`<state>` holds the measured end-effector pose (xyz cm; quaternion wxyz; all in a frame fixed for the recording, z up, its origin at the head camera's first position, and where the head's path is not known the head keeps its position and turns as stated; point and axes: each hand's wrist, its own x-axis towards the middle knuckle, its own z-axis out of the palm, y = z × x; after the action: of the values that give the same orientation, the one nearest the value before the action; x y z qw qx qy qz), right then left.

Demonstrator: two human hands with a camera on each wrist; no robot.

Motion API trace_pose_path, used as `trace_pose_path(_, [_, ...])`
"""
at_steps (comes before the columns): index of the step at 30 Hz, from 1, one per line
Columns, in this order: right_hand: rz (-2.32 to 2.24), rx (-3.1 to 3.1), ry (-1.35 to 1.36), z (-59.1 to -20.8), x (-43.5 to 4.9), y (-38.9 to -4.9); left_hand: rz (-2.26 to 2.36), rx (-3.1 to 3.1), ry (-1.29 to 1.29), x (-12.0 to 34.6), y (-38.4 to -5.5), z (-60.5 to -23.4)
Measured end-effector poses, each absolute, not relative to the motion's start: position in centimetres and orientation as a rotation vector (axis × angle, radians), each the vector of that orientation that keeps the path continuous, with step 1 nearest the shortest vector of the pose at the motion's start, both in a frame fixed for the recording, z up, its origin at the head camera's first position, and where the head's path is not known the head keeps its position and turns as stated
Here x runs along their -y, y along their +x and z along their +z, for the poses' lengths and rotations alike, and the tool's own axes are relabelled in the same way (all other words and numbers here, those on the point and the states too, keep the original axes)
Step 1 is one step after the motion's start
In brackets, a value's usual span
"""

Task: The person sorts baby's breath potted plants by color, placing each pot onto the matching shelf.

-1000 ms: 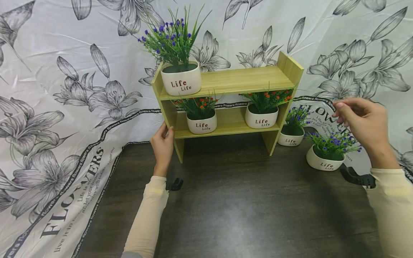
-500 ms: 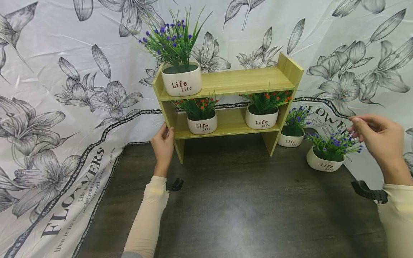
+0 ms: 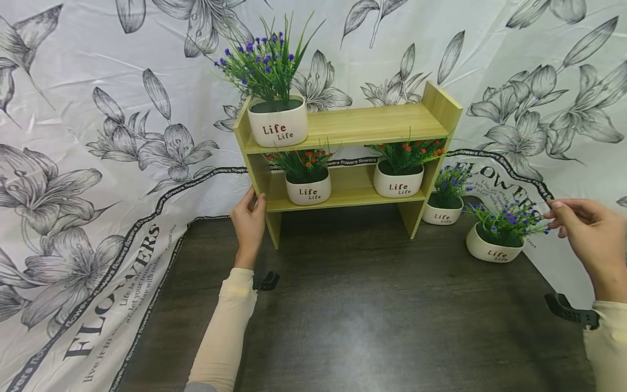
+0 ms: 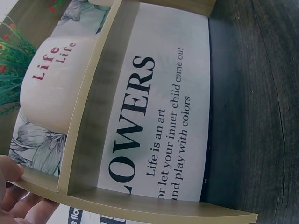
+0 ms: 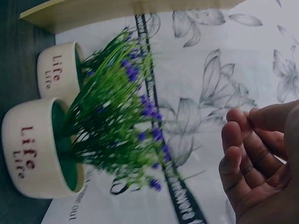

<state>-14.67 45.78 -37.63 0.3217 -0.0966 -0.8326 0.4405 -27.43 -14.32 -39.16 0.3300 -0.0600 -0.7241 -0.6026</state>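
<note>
A two-tier wooden shelf stands on the dark table. My left hand grips its left side panel, thumb on the inner side and fingers outside, as the left wrist view shows. Beside the shelf, at the right, is a white "Life" pot of purple flowers; a second purple-flowered pot sits behind it, against the shelf's right leg. My right hand hovers just right of the front pot's flowers, fingers loosely bent and thumb near the index fingertip. Nothing shows between them in the right wrist view.
A taller purple-flowered pot stands on the top tier's left end. Two red-flowered pots, one left and one right, are on the lower tier. Behind hangs white cloth printed with flowers, also covering the table's left side.
My right hand has moved down and to the right, from above the front purple-flowered pot to beside its flowers. The left hand keeps its grip on the shelf.
</note>
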Motion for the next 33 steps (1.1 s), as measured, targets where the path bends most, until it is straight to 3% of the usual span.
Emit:
trace_pose_path(14, [0.944,2.478,-0.535,-43.2,-47.7,-14.2,-1.575,1.888,-0.145,14.3,-27.6,-39.2])
trace_pose_path(24, [0.996,2.290,-0.684,-44.2,-47.4,-13.7,-1.563,1.904,-0.145,14.3,-27.7,-39.4])
trace_pose_path(33, [1.166,2.444,-0.617,-45.6,-47.7,-13.7,-1.562,1.894,-0.148,14.3,-27.6,-39.3])
